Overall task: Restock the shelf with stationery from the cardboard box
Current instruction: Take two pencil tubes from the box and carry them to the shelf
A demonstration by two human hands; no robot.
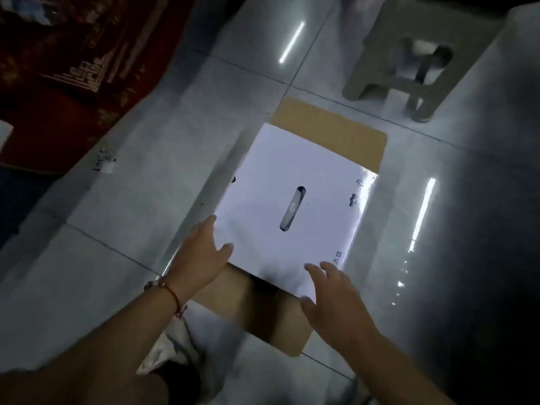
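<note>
You have one cardboard box (295, 197) on the tiled floor (122, 206) in front of you, its white top flap facing up with one slot-shaped handle hole (293, 208) in the middle and two brown flaps showing, one at the far edge and one at the near edge. One plastic stool (409, 62) stands beyond the box to the right, one dark red patterned rug (73, 68) lies at the left, and two light strips reflect off the tiles.

Your left hand (201, 252) is wide open, fingers straight, the thumb resting on the white flap and the fingers lying along its left near edge. Your right hand (333, 293) is also spread open, fingers loosely extended over the flap's near right corner; whether it touches the flap or only hovers is hard to tell. Neither hand has hold of anything. One cord bracelet (172, 293) circles your left wrist.

The box contents are hidden under the flap. Small printed marks near the flap's right edge are too blurred to read, and a little object on the floor beside the rug cannot be made out
</note>
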